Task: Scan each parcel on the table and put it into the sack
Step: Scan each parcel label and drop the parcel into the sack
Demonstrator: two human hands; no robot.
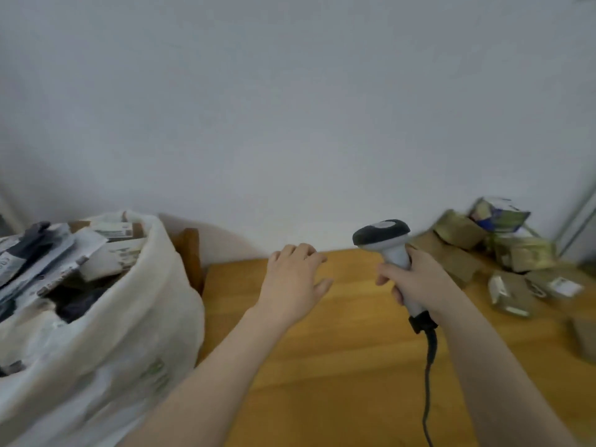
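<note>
A big white woven sack (pixel 129 333) stands at the left, stuffed with several grey, black and white parcels (pixel 58 262). A pile of brown cardboard parcels (pixel 512 250) lies at the right end of the wooden table (pixel 338 366). My right hand (pixel 416 279) grips the handle of a grey and black barcode scanner (pixel 383 237), head up, its black cable (pixel 429 382) trailing toward me. My left hand (pixel 292 275) hovers palm-down over the table between the sack and the scanner, fingers spread, holding nothing.
A plain white wall runs behind the table. A wooden chair back (pixel 190 253) shows between the sack and the table's left edge. One more brown parcel (pixel 583 340) sits at the right border, blurred.
</note>
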